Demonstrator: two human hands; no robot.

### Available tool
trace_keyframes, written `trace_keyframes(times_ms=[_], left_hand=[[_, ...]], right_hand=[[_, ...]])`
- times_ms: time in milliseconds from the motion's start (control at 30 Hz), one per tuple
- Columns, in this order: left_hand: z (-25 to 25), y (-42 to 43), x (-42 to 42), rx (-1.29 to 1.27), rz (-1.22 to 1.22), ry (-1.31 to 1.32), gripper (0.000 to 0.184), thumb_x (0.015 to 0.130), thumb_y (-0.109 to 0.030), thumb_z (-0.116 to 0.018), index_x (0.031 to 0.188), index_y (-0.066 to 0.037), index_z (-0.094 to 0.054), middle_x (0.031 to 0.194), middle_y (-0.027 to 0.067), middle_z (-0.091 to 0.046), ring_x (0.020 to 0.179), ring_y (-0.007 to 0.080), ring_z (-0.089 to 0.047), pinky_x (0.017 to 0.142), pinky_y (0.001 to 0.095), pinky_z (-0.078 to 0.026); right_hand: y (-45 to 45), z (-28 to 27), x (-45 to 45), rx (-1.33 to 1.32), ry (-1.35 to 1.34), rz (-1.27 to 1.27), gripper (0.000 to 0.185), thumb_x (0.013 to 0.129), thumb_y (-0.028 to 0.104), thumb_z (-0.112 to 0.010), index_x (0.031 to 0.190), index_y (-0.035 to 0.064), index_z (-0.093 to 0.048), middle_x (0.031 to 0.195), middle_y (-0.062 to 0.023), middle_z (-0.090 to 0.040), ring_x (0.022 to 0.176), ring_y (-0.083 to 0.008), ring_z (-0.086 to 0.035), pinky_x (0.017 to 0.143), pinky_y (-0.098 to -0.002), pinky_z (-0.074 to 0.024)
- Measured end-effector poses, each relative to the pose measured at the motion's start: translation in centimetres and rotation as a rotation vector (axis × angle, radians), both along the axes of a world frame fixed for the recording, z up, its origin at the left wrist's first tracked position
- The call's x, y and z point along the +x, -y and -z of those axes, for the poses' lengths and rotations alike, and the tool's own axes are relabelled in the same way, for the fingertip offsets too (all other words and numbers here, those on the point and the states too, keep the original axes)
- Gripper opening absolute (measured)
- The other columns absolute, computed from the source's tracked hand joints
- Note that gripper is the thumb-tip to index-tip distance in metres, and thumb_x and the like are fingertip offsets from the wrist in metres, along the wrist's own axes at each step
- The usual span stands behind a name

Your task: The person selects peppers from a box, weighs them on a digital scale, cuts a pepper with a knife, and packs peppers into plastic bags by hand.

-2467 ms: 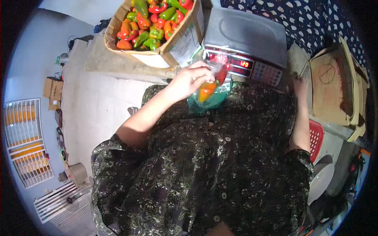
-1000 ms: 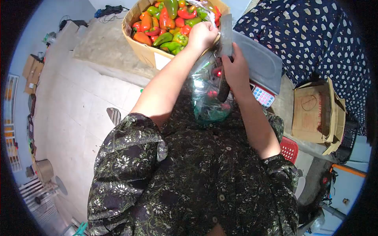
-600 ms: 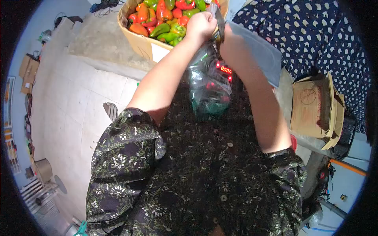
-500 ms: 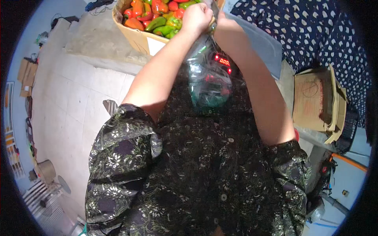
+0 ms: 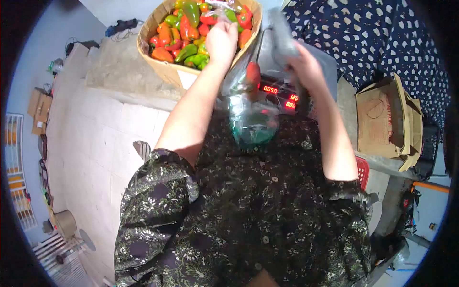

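Observation:
My left hand (image 5: 222,42) is closed in a fist over the near side of the box of peppers (image 5: 169,71), with crumpled clear plastic at its top. Below it hangs or rests a clear plastic bag (image 5: 253,126) with a greenish bottom; a red pepper (image 5: 253,72) shows through it. My right hand (image 5: 307,68), slightly blurred, is closed around a knife whose broad grey blade (image 5: 281,36) points up and is smeared by motion. Behind the bag, the weighing scale (image 5: 326,60) shows lit red digits. The bag hides part of the scale.
An open cardboard carton (image 5: 380,124) stands at the right, below a dark patterned cloth (image 5: 373,43). A red basket (image 5: 362,172) shows beside my right forearm. The concrete ledge (image 5: 119,71) extends left of the pepper box, above the pale tiled floor (image 5: 107,129).
The knife has gone from my left hand's side to the right, with my right hand. My left hand has moved slightly left and down. More red digits show on the scale.

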State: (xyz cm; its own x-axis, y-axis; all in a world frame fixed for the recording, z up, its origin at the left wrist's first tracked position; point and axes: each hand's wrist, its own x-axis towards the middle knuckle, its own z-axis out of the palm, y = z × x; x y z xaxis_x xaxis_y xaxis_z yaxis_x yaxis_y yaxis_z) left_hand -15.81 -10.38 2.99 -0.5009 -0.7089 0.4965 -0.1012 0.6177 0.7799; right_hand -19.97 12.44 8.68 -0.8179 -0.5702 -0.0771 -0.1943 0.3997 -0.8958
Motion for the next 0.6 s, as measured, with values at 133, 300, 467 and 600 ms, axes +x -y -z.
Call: trace_keyframes(times_ms=[133, 300, 467, 600], left_hand=[[0.0, -0.3, 1.2, 0.002, 0.094, -0.104, 0.031, 0.079, -0.013, -0.063, 0.103, 0.0, -0.05, 0.089, 0.0107, -0.061, 0.079, 0.0217, -0.06, 0.073, 0.0327, -0.048], [-3.7, -3.8, 8.1, -0.09, 0.365, -0.151, 0.016, 0.088, -0.006, -0.055, 0.102, -0.001, -0.051, 0.092, 0.0052, -0.056, 0.08, 0.0117, -0.054, 0.074, 0.0245, -0.045], [4.7, -7.4, 16.7, 0.42, 0.528, 0.198, 0.012, 0.09, -0.007, -0.052, 0.101, -0.001, -0.054, 0.087, 0.0046, -0.058, 0.076, 0.0109, -0.055, 0.072, 0.0246, -0.046], [9.7, -8.3, 18.4, 1.493, 0.283, 0.185, 0.033, 0.09, -0.019, -0.056, 0.117, -0.002, -0.05, 0.1, 0.0057, -0.06, 0.084, 0.0165, -0.058, 0.073, 0.0276, -0.047]], right_hand=[[-8.4, 5.5, -3.4, 0.151, -0.127, 0.211, 0.045, 0.081, 0.016, -0.061, 0.124, 0.006, -0.052, 0.091, -0.0122, -0.066, 0.073, -0.0169, -0.063, 0.067, -0.0283, -0.0486], [-11.6, 9.1, -4.6, 0.257, -0.045, 0.172, 0.049, 0.079, 0.022, -0.064, 0.12, -0.0032, -0.052, 0.094, -0.0209, -0.065, 0.087, -0.0292, -0.063, 0.078, -0.0367, -0.0469], [-11.7, 12.9, -6.5, 0.446, -0.312, 0.102, 0.061, 0.079, 0.021, -0.065, 0.132, 0.0023, -0.043, 0.116, -0.0237, -0.057, 0.111, -0.034, -0.055, 0.095, -0.0392, -0.0413], [-10.6, 12.7, -6.6, 0.461, -0.334, 0.077, 0.061, 0.079, 0.023, -0.065, 0.133, 0.0046, -0.043, 0.125, -0.0228, -0.05, 0.118, -0.0351, -0.048, 0.098, -0.0406, -0.0388]])
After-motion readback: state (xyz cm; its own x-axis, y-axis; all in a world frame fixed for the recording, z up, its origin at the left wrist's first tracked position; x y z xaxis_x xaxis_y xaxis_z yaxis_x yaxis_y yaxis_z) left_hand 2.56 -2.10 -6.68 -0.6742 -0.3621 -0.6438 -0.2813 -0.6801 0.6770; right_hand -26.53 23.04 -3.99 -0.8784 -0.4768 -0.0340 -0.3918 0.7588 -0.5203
